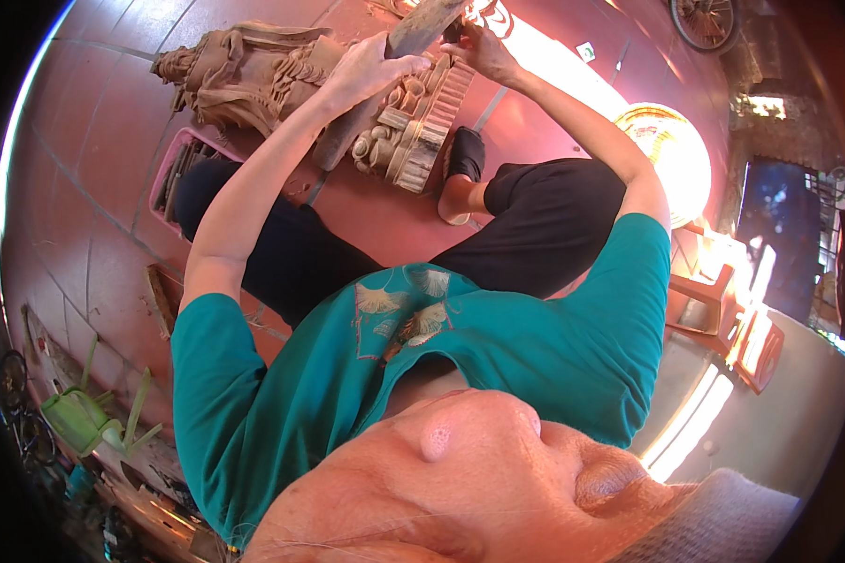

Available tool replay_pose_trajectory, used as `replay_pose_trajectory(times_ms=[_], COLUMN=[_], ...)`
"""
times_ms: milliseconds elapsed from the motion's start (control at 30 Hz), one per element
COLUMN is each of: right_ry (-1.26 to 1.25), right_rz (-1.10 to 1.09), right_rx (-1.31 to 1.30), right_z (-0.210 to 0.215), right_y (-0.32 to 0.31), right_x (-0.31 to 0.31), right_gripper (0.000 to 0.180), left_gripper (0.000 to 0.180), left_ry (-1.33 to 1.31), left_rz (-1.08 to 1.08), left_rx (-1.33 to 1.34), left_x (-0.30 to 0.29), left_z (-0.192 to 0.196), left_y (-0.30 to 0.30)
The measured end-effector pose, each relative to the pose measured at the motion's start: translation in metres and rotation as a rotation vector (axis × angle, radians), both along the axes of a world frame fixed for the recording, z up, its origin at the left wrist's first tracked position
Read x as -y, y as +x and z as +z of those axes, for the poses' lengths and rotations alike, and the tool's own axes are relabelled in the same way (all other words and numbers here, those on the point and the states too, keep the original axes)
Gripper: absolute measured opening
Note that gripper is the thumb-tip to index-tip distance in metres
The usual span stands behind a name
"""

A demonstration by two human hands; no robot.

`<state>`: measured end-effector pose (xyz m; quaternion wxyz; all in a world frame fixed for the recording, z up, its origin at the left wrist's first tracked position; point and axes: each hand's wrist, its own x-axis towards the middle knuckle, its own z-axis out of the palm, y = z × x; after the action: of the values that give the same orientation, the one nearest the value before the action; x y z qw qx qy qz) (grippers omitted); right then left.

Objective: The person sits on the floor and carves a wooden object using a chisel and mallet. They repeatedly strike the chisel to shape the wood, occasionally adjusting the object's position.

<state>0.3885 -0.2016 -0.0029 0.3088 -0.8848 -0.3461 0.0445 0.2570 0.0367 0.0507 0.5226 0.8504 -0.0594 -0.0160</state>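
A carved wooden statue [253, 80] lies on its side on the tiled floor in front of me, its tiered base [418, 136] toward the right. Across it slants a long, greyish wooden bar [343, 139]. My left hand [366, 73] grips this bar from the left, thumb on one side and fingers on the other. Near the bar's far end, above the statue's base, my right hand [483, 54] is closed around a small dark object [453, 31]. Fingers and glare hide most of that object, so its kind does not show.
By my left knee is a pink basket [162, 178] of wooden sticks or tools. A wood piece [161, 298] and a green plastic item [73, 419] lie farther left. To the right are a sunlit round basket [671, 155], a wooden stool [709, 305] and a wheel [704, 21].
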Motion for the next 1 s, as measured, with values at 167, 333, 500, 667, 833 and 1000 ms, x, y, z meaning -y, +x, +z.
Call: replay_pose_trajectory(times_ms=[167,333,500,667,833,1000], right_ry=[0.126,0.261,0.250,0.281,0.238,0.184], right_rz=[0.141,0.253,0.258,0.180,0.117,0.102], right_rx=[-0.008,0.011,-0.022,-0.136,-0.145,-0.138], right_z=[-0.025,-0.017,-0.011,-0.006,-0.034,-0.037], right_y=[0.009,0.004,0.003,0.003,0.030,0.032], right_x=[0.010,0.005,0.005,0.001,0.011,0.010], right_gripper=[0.042,0.043,0.045,0.038,0.035,0.038], left_gripper=[0.060,0.062,0.067,0.068,0.068,0.068], left_ry=[-0.013,-0.045,-0.005,-0.016,-0.031,-0.010], left_rz=[0.012,0.019,0.010,0.055,0.028,0.040], left_rx=[-0.067,-0.051,0.051,-0.063,-0.040,-0.017], left_x=[0.001,0.002,-0.001,-0.001,-0.003,-0.005], left_z=[0.014,0.027,0.029,0.043,0.043,0.044], left_y=[-0.001,-0.010,-0.006,-0.014,-0.011,-0.013])
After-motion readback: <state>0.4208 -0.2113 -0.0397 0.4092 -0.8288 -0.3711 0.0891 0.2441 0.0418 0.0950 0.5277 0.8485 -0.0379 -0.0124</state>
